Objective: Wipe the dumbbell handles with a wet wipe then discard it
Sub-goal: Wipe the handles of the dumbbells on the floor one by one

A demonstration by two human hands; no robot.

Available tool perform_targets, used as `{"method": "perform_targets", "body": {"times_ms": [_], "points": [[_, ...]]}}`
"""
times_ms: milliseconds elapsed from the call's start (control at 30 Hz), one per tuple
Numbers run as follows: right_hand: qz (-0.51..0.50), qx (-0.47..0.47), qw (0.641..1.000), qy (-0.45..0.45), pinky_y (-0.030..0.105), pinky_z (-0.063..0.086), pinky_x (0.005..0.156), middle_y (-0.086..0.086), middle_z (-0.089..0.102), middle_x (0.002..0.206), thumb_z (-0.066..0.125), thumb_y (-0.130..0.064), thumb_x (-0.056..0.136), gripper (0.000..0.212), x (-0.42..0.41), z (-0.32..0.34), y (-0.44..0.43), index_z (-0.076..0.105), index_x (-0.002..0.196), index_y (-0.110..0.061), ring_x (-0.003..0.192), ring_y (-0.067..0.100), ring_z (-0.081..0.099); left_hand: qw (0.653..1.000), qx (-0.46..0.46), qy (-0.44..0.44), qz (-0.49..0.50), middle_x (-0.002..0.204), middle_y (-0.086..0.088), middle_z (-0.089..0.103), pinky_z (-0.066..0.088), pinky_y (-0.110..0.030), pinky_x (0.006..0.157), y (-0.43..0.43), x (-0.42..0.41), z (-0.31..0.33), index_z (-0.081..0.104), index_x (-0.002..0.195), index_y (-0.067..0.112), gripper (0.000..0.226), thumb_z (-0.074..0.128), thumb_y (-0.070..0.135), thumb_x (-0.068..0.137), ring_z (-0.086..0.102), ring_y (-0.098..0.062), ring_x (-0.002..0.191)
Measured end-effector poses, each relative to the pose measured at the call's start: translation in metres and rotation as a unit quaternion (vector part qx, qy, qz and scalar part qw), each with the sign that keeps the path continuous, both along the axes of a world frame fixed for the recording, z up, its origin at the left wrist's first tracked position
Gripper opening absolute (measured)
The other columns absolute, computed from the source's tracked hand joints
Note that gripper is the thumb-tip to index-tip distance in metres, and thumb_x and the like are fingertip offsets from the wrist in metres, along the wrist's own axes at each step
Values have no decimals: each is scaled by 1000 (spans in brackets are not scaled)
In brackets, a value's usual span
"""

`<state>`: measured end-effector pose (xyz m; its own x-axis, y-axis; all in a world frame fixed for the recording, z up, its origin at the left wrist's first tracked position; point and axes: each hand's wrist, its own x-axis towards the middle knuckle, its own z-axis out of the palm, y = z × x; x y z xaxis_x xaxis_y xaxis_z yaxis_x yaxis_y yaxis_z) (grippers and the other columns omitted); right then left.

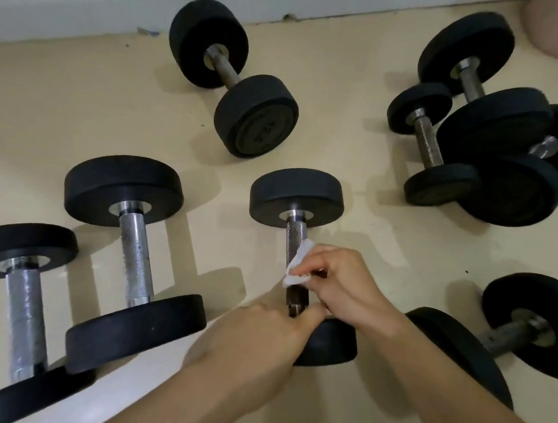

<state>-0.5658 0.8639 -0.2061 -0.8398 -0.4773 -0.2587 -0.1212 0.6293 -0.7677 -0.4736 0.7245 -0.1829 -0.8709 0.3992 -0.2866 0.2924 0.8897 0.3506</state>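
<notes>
Down on the floor [357, 64], among several dumbbells, the middle dumbbell [297, 199] lies with its handle [296, 236] pointing away from the person. Their right hand [341, 282] has its grip pinching a white wet wipe [297, 266] against the handle, while the left hand [259, 341] clasps the near weight, steadying it. The wipe looks soft, limp and light; the dumbbell is probably heavy and apt to roll, so bracing an end weight suits it.
</notes>
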Motion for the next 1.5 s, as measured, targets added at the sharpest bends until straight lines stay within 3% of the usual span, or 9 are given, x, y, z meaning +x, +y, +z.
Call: {"method": "perform_targets", "body": {"times_ms": [200, 300, 500, 667, 733, 833, 1000, 1300, 1500], "points": [[-114, -8, 991, 76, 25, 49, 69, -10, 67, 73, 76, -12, 76, 7, -37, -7, -5, 76, 83, -15, 67, 5, 60, 1000, 27, 6, 11, 100, -2, 57, 38, -35, 57, -1, 1, -3, 25, 124, 35, 51, 53, 26, 83, 60, -31, 82], [-11, -40, 998, -36, 16, 49, 70, -14, 68, 69, 77, -4, 74, 9, 4, 3, 14, 75, 73, -13, 71, 0, 65, 1000, 13, -2, 14, 99, 1, 58, 39, -35, 57, -1, 3, -3, 29, 126, 35, 52, 55, 28, 81, 62, -31, 83], [-54, -5, 986, 158, 17, 48, 74, -6, 60, 83, 70, -3, 78, 11, -41, -15, -24, 76, 82, -11, 75, 9, 59, 999, 21, -32, 13, 112, 4, 54, 50, -37, 68, -4, 1, 2, 26, 124, 37, 55, 59, 39, 80, 59, -29, 91], [96, 35, 995, 20, 19, 51, 76, -9, 61, 80, 66, 11, 73, 21, -6, -6, -4, 77, 76, -7, 74, 8, 60, 996, 74, -52, 26, 118, 12, 54, 49, -33, 75, -10, -2, 8, 34, 124, 41, 57, 61, 52, 76, 59, -20, 97], [73, 47, 993, 85, 26, 51, 82, -4, 63, 85, 71, 4, 74, 16, -25, -8, -13, 77, 85, -6, 81, 15, 62, 987, 125, -89, 39, 109, 15, 57, 50, -33, 78, -13, -5, 14, 44, 114, 41, 46, 61, 57, 75, 58, -11, 93], [4, 57, 985, 160, 32, 52, 82, 7, 66, 89, 66, 5, 75, 17, -38, -8, -25, 76, 85, -4, 82, 23, 64, 955, 232, -135, 129, 100, 22, 63, 50, -27, 82, -23, -8, 17, 57, 103, 42, 28, 58, 58, 81, 57, 2, 93], [145, 59, 985, 67, 17, 50, 74, -4, 65, 83, 73, 1, 72, 17, -6, 2, 6, 77, 83, -12, 74, 5, 62, 915, 279, -46, 287, 100, 16, 65, 50, -27, 84, -27, -29, -13, 58, 104, 36, 14, 51, 28, 95, 60, -3, 93], [-333, -118, 928, -122, 29, 58, 60, 10, 66, 84, 69, -8, 83, 7, -12, -10, 5, 63, 82, -12, 72, 20, 69, 806, 392, -42, 441, 84, 10, 66, 48, -15, 65, 1, -60, -50, 55, 82, 31, 30, 76, 12, 75, 63, -6, 79], [-263, -12, 965, -17, 34, 55, 73, -7, 62, 77, 64, -28, 85, 4, -12, -9, -3, 62, 84, -25, 76, 11, 60, 859, 288, 79, 415, 102, 13, 52, 43, -15, 77, -1, -54, -40, 53, 93, 35, 29, 71, 17, 79, 53, -3, 92]]}}
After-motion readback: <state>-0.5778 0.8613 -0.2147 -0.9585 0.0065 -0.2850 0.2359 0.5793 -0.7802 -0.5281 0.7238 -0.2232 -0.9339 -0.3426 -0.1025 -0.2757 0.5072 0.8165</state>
